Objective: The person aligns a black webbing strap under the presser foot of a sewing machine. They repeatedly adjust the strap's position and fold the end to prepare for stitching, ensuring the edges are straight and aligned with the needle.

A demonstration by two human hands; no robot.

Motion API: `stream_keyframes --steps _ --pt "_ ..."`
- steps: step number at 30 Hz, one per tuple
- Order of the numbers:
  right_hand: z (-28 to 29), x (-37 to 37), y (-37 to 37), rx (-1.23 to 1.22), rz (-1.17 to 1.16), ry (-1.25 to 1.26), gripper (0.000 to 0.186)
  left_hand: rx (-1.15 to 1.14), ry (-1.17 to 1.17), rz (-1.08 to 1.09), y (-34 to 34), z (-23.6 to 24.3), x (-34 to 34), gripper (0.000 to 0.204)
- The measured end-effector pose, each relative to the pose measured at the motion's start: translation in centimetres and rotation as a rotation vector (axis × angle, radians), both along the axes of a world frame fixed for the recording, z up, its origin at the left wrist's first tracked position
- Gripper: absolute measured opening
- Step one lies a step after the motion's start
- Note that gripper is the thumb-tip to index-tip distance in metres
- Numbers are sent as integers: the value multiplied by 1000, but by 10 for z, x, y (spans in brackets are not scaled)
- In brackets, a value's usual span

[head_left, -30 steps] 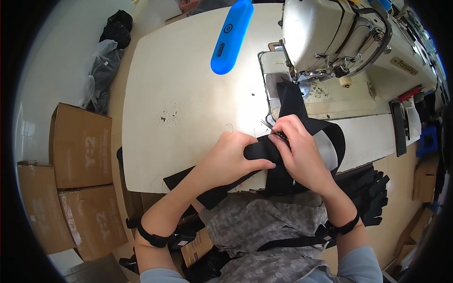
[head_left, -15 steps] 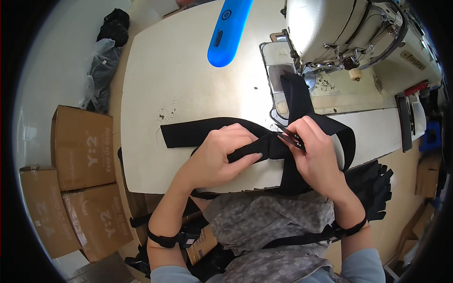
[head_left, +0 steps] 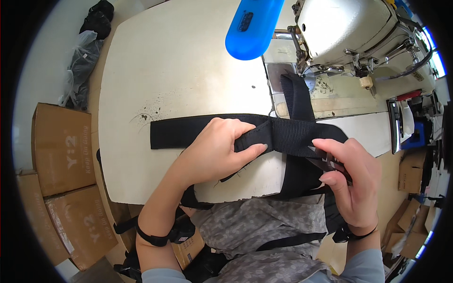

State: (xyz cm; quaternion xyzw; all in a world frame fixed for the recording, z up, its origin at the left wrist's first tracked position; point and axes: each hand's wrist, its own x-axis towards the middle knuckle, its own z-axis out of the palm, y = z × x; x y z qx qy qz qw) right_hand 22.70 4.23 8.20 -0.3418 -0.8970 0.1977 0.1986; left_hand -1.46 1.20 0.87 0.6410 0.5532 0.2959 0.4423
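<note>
A wide black webbing strap [head_left: 292, 136] lies across the pale sewing table, with a stitched seam near its middle. My left hand [head_left: 212, 148] pinches the strap just left of that seam, thumb in front and fingers behind. To the right, my right hand [head_left: 356, 174] is closed around dark thread snips [head_left: 326, 163], whose blades point left over the strap's lower edge. Another length of the webbing [head_left: 298, 99] runs up to the sewing machine [head_left: 349, 28], its end beside the needle area. More black strap hangs over the table's near edge.
A blue round-ended device [head_left: 252, 33] juts in above the table [head_left: 188, 61]. Cardboard boxes [head_left: 63, 146] are stacked at the left, with black bagged goods [head_left: 85, 61] behind them. More boxes [head_left: 410, 172] stand at the right. Loose threads lie on the tabletop.
My right hand has drawn the snips away from the seam, to the right and nearer me. My left hand keeps its pinch on the strap. The view has shifted slightly.
</note>
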Motion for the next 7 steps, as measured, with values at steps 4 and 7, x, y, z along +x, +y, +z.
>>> stream_keyframes --steps 4,7 --pt "-8 -8 10 254 100 -139 43 -22 25 3 3 4 3 23" --pt "-26 -11 22 424 216 -297 41 119 42 -16 2 0 1 22"
